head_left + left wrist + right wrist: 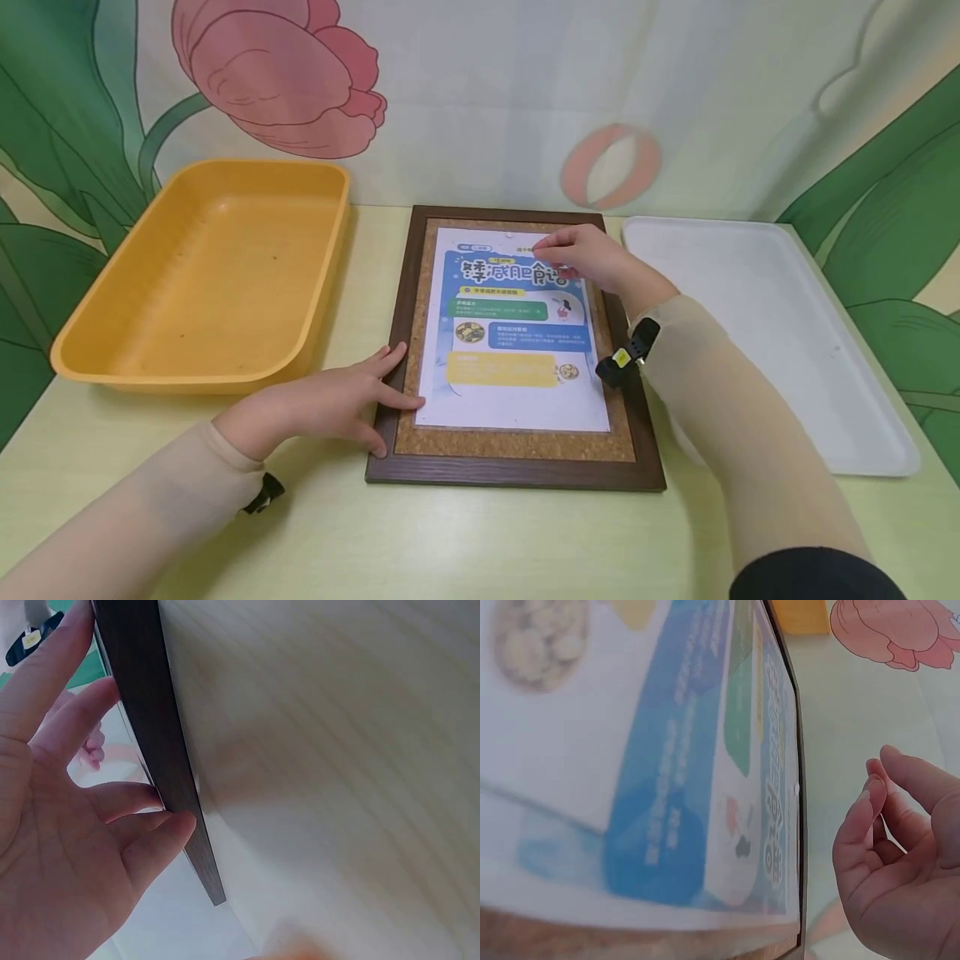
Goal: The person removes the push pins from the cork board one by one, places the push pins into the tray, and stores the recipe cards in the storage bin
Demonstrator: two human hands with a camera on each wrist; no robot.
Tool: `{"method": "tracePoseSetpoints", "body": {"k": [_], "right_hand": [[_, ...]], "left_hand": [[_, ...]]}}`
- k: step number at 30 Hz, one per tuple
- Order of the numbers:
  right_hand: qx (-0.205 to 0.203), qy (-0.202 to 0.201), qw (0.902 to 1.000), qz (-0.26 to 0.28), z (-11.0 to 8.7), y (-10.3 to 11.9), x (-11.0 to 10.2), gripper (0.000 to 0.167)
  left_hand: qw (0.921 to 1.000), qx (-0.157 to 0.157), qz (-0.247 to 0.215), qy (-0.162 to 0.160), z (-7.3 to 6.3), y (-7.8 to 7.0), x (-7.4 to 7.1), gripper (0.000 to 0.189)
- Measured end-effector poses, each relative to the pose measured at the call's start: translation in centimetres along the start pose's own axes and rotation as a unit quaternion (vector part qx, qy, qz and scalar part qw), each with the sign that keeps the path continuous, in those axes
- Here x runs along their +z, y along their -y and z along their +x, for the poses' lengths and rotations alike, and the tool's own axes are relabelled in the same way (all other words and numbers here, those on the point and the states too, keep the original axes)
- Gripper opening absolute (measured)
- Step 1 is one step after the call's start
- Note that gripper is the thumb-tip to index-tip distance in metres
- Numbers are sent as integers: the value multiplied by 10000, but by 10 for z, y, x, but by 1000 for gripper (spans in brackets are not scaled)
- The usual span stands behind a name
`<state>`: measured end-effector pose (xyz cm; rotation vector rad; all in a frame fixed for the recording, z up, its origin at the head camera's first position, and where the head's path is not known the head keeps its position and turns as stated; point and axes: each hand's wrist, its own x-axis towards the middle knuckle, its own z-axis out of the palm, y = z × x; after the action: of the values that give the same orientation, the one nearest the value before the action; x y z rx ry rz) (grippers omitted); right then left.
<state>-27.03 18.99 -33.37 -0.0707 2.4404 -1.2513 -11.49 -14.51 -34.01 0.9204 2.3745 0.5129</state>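
Note:
A printed sheet [517,408], mostly blue and white with Chinese lettering and food pictures, lies on a cork board [517,444] in a dark brown wooden frame [517,473]. At the sheet's top edge is a small clear pushpin [510,235]. My left hand [322,408] rests on the frame's left side, fingers spread, one fingertip at the sheet's left edge. In the left wrist view, its fingertips touch the frame's dark edge. Over the sheet's upper right, my right hand [588,254] hovers with loosely bent fingers, thumb near the fingertips, nothing visible between them.
To the left stands a deep yellow tray [225,275] with a few tiny specks inside. A shallow white tray [750,317] lies to the right of the frame, partly behind my right forearm. A curtain printed with flowers and leaves [487,125] hangs behind the pale table [420,542].

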Motion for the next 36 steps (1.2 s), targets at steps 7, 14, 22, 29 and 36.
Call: {"method": "tracePoseSetpoints", "body": {"k": [7,14,22,29,36], "right_hand": [[134,18,9998,138,13,11,5,31],[308,65,9994,-137,27,11,14,29],[380,44,9981,-482,36,12,14,27],[477,249,9946,-886,40,13,15,30],[533,345,9924,-1055,43,11,14,42]], "left_hand": [[10000,2,-8,5,-1,0,-1,64],[9999,72,-88,-60,-2,1,1,64],[9998,143,-62,-85,0,2,1,63],[9999,106,-75,-57,0,1,1,64],[9999,82,-86,-26,-1,0,-2,65]]}}
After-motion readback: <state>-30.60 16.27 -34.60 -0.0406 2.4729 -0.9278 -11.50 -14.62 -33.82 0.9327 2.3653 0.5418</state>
